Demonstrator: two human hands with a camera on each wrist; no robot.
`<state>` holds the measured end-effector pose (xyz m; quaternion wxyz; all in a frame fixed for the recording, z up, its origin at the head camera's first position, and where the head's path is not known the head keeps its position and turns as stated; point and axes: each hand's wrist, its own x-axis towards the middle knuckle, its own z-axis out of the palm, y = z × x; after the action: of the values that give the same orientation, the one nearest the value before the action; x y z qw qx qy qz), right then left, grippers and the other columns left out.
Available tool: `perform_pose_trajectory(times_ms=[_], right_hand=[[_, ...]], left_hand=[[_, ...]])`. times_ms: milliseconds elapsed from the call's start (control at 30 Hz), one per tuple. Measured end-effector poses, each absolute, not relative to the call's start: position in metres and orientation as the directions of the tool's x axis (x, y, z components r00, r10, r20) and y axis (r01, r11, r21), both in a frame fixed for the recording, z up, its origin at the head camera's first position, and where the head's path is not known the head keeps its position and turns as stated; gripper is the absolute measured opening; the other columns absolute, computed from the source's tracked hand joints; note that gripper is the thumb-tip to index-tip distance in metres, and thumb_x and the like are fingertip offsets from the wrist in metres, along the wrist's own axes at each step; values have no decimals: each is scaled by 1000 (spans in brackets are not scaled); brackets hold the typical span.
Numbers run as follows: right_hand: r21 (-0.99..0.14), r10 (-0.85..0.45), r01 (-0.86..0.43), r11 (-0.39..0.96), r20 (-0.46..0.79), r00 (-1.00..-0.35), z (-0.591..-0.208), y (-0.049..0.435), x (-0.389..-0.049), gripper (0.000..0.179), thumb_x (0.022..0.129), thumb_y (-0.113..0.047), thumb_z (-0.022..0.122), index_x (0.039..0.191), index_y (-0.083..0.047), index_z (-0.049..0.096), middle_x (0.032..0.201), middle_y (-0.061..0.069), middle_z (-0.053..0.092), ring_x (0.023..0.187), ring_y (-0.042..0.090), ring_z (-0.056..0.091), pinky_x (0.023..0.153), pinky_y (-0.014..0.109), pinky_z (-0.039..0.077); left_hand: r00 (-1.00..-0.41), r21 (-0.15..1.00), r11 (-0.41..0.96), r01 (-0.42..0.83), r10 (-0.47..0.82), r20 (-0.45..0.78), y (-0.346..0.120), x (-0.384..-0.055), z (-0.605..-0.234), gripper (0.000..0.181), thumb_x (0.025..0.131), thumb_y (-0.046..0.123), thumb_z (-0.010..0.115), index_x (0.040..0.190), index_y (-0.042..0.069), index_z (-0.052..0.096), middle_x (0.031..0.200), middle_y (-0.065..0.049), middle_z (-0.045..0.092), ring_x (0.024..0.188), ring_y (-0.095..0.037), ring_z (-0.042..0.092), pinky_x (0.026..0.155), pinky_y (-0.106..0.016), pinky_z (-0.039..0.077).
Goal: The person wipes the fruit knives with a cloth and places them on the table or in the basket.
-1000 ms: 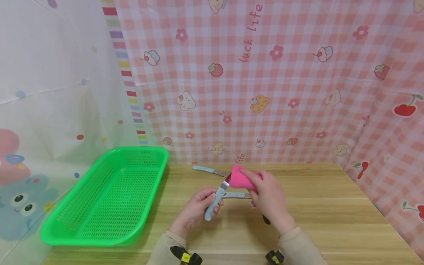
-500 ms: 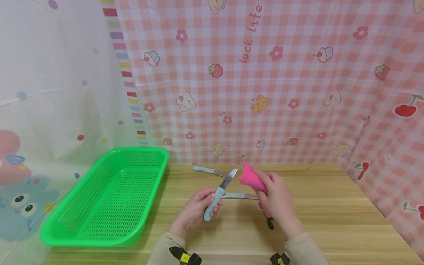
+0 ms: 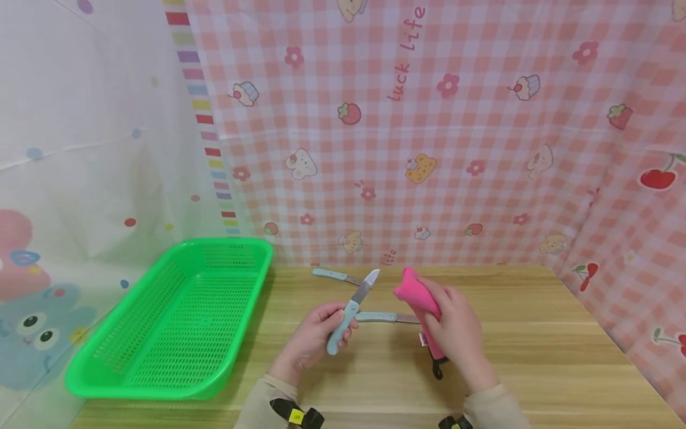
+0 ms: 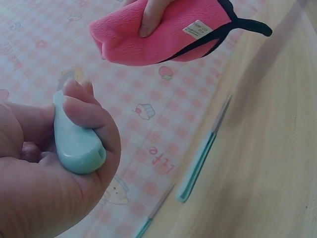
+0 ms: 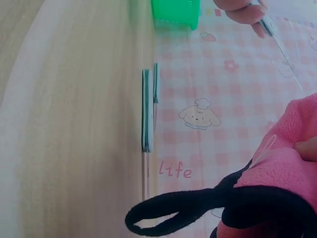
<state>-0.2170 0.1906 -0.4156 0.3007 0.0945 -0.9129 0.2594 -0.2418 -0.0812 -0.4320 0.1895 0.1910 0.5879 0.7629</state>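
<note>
In the head view my left hand (image 3: 316, 335) grips the light-blue handle of a small knife (image 3: 351, 313), its blade tilted up and away to the right. The handle's butt end shows between the curled fingers in the left wrist view. My right hand (image 3: 455, 328) holds a folded pink cloth (image 3: 415, 292) with black edging and a black hanging loop (image 3: 437, 368). A short gap separates the cloth from the blade. Beneath the hands a second light-blue knife (image 3: 380, 317) lies on the table, and a third knife (image 3: 329, 274) lies farther back, its blade partly hidden behind the held one.
A green plastic basket (image 3: 252, 322) with perforated sides stands at the left on the wooden table (image 3: 546, 357). A pink checked curtain (image 3: 482, 202) hangs behind the table's back edge, and a white patterned one (image 3: 107, 179) hangs at the left.
The pink cloth, earlier wrapped over the blade, has come off it and moved right and toward me with my right hand. The blade is now bare; my left hand has barely shifted.
</note>
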Motion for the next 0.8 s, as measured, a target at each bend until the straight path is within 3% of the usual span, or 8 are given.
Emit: perform_pose_trajectory(times_ms=[333,600,800], right_hand=[[-439,-11,-328,836,586,-810,-415,191,-216,62,78,3,76,135,-18,60,108,17,63,93,34,60,70,53,52],[-446,-13,-338,829,589,-808,-415,192,-216,61,79,2,77,134,-18,61,108,17,64,92,34,60,70,54,52],[-448,-18,-339,827,582,-813,-414,192,-215,62,79,2,77,135,-19,60,108,17,64,92,34,60,70,53,52]], left_hand=[[-904,988,-141,69,409,122,-85,-239,-420,29,105,10,46,126,-9,54,99,-13,65,75,-12,57,65,-23,50],[-926,964,20,264,284,248,-80,-231,-409,24,102,2,51,122,-7,60,101,-24,65,76,-13,59,64,-23,49],[-880,846,248,472,197,433,-74,-223,-402,23,97,-4,57,116,1,67,95,-12,68,75,-16,62,64,-27,53]])
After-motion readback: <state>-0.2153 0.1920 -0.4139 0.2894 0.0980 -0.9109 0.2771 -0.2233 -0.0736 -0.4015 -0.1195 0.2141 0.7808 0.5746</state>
